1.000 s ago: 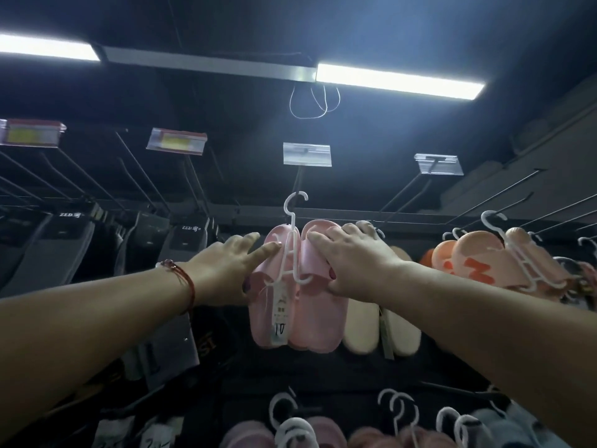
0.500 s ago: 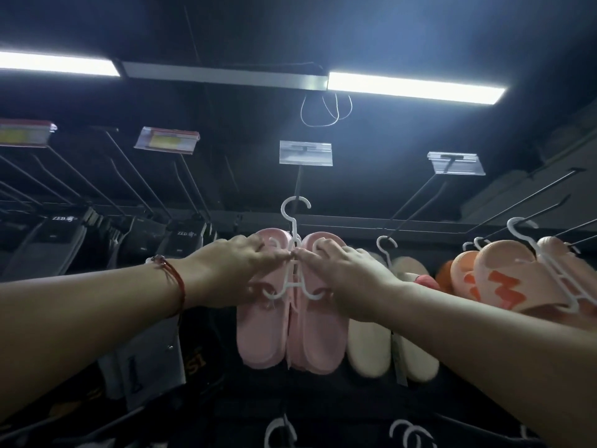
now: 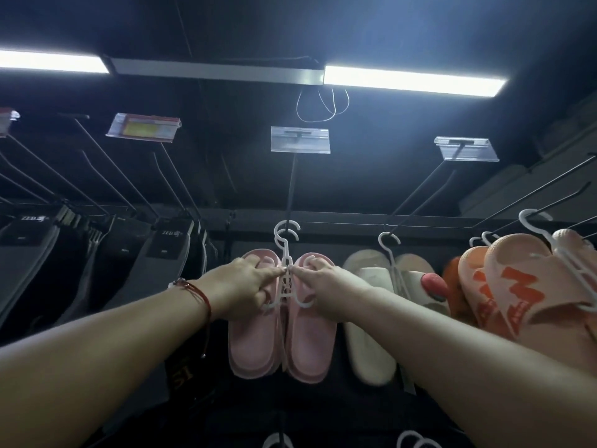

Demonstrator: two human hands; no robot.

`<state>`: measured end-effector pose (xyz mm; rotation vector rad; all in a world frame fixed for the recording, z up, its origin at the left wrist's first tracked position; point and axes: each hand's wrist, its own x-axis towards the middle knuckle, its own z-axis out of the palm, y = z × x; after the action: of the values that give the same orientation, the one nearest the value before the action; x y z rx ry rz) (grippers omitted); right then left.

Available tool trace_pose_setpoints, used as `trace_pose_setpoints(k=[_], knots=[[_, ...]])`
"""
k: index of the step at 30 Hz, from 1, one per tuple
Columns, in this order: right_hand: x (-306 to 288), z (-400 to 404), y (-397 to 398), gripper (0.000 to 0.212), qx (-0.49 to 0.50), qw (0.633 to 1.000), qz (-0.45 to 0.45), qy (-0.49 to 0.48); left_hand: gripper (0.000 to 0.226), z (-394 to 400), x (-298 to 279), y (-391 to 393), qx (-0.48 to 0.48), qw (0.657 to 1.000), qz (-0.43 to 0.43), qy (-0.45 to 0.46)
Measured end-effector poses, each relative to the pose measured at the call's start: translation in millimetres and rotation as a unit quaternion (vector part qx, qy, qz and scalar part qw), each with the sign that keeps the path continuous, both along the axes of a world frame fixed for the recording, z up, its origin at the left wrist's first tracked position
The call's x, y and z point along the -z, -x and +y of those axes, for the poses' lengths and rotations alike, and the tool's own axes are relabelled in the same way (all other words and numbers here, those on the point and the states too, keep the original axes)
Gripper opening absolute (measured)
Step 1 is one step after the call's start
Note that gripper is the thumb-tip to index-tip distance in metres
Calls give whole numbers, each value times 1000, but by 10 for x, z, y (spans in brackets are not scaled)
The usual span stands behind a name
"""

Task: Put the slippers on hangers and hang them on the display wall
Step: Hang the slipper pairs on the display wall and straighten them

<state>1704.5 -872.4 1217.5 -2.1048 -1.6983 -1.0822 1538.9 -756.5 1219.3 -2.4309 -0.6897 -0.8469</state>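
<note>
Pair of pink foam slippers (image 3: 281,321) hangs on a white plastic hanger (image 3: 286,270), whose hook sits over a dark metal wall peg (image 3: 292,185) under a clear label holder (image 3: 300,140). Left hand (image 3: 240,287) grips the left slipper's strap, index finger stretched to the hanger stem. Right hand (image 3: 326,282) has fingers curled round the right slipper's strap, index tip touching the stem. Cream slippers (image 3: 387,305) hang just beside on the right, orange-print ones (image 3: 517,292) farther right.
</note>
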Motion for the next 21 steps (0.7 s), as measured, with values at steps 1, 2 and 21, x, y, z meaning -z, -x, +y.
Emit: trace_pose_setpoints(k=[1,2,21], knots=[[10,84,-41,82,2,1000,8,2,63,40,16,-30,2,1000,-5,7],[21,168,-85,83,3,1000,14,2,63,77,33,-58,5,1000,-9,15],[271,207,-18,93,-275,838,385,-271,88,168,387,-279,274,833,-358,320]])
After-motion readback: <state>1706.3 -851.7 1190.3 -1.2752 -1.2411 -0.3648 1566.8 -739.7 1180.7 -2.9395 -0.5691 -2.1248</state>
